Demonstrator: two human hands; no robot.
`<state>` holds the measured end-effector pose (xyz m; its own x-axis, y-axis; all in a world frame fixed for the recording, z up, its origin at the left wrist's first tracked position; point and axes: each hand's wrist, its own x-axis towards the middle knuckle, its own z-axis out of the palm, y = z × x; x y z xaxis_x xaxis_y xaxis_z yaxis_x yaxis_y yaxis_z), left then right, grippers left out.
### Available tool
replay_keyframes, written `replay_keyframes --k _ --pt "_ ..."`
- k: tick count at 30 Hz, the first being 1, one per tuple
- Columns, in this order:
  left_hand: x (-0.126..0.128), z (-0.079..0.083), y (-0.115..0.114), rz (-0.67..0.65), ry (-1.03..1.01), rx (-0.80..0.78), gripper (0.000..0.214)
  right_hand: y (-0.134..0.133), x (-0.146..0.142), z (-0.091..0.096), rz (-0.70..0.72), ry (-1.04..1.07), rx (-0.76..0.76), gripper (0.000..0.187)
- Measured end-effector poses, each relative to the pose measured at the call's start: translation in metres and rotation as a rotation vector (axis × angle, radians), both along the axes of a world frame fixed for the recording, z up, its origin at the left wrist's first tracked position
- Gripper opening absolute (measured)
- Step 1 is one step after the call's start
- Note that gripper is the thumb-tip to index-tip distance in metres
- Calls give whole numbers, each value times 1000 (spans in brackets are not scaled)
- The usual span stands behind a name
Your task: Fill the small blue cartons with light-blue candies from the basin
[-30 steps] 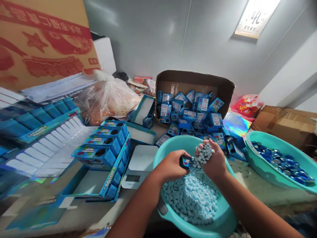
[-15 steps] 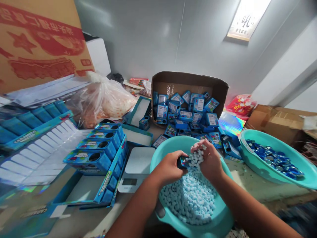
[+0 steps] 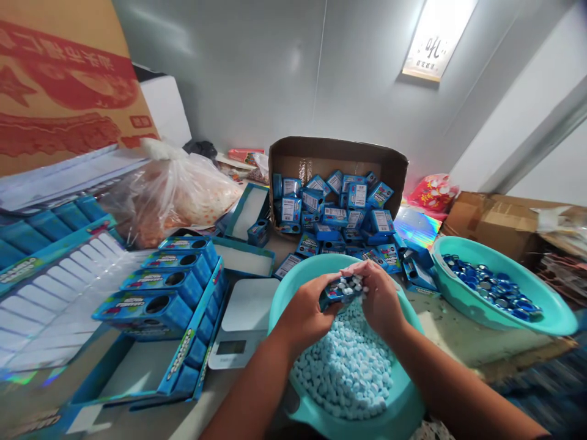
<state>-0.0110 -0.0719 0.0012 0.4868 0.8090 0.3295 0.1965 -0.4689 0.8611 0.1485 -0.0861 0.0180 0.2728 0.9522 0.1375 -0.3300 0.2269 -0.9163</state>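
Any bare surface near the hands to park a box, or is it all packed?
Free: the scale platform left of the candy basin, and the table strip between that basin and the cap basin. Crowded: spilled small boxes behind, display tray at left.

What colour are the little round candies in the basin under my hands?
Pale blue candies, seen in the head view, in a teal plastic basin.

Both forearms are reaching forward and converging, bringing the hands together. The left hand [image 3: 306, 311] is curling its fingers in a closed grip, while the right hand [image 3: 380, 297] is cupping inward, fingertips meeting the left's.
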Motion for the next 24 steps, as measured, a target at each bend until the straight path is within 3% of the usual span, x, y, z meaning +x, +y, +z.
replay_keyframes --k 6,10,13,18,24 --pt "-2 1 2 123 36 -7 47 -3 2 -5 -43 -555 55 9" --pt "-3 -1 2 179 63 -28 38 -5 4 -1 20 -797 196 17" --pt "-2 -1 1 186 57 -22 35 -4 6 -1 62 -815 203 20" --pt "-1 -3 1 238 69 -74 38 0 12 -5 -37 -733 144 8" --pt "-1 -3 2 220 114 -94 35 2 15 -8 -75 -736 91 11"
